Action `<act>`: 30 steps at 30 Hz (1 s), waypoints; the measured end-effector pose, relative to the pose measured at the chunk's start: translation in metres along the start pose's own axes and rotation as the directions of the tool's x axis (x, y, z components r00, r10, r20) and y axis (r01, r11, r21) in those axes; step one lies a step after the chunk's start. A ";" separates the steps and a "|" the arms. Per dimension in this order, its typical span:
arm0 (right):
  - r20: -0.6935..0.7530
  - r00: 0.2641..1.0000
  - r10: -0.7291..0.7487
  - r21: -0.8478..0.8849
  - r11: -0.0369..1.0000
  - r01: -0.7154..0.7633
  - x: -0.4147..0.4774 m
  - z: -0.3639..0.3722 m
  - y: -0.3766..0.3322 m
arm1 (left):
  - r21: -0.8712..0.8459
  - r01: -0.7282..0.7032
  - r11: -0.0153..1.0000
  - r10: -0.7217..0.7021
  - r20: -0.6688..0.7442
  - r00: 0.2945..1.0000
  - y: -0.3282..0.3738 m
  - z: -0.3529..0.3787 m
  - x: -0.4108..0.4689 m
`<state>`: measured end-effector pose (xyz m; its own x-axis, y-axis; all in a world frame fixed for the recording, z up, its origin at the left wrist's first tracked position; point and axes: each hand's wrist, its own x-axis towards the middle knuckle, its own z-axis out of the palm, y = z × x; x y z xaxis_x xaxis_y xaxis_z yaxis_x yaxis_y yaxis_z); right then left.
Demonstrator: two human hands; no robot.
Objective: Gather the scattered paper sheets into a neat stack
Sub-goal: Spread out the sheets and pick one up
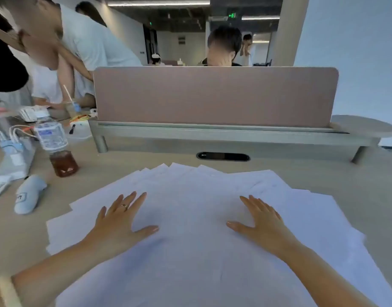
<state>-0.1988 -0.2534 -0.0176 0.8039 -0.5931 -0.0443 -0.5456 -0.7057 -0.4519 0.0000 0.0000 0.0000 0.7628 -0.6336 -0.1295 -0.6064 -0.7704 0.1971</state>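
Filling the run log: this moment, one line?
left hand: flat on paper sheets | right hand: flat on sheets | sheets: spread, unstacked

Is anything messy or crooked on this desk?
Yes. The paper sheets are fanned out crookedly across the desk, with corners poking out at different angles instead of lined up. The left hand and right hand lie flat on top of them.

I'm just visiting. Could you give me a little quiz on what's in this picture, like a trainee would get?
1. True or false: the left hand and the right hand both lie flat on the paper sheets.
2. Which hand wears the ring? A left, B right.
3. Fill in: the bottle stands to the ___ of the sheets.
Key: 1 true; 2 A; 3 left.
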 end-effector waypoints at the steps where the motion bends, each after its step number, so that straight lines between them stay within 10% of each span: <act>1: -0.018 1.000 0.002 0.010 1.000 -0.001 -0.006 0.004 0.001 | -0.003 0.005 1.000 -0.005 -0.020 1.000 -0.002 0.005 -0.008; 12: 0.022 0.997 -0.069 -0.036 0.997 0.070 -0.071 0.019 -0.001 | -0.070 0.277 0.958 -0.278 -0.006 0.961 -0.039 0.028 -0.067; 17: 0.040 0.997 -0.062 -0.086 0.994 0.066 -0.062 0.009 -0.009 | -0.024 0.188 0.982 -0.188 -0.004 0.982 -0.028 0.036 -0.056; 26: 0.082 0.996 0.034 0.342 0.938 -0.060 0.017 -0.014 -0.021 | -0.009 -0.007 1.000 0.008 0.119 0.993 -0.022 0.021 -0.015; 30: 0.173 0.980 -0.103 -0.059 0.992 0.115 0.013 -0.006 -0.029 | -0.038 -0.038 0.999 0.042 0.112 0.993 -0.021 0.022 -0.011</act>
<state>-0.1738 -0.2426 0.0004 0.8846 -0.4413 -0.1509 -0.4628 -0.7906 -0.4010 -0.0008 0.0216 -0.0237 0.7067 -0.6694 -0.2289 -0.6261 -0.7425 0.2382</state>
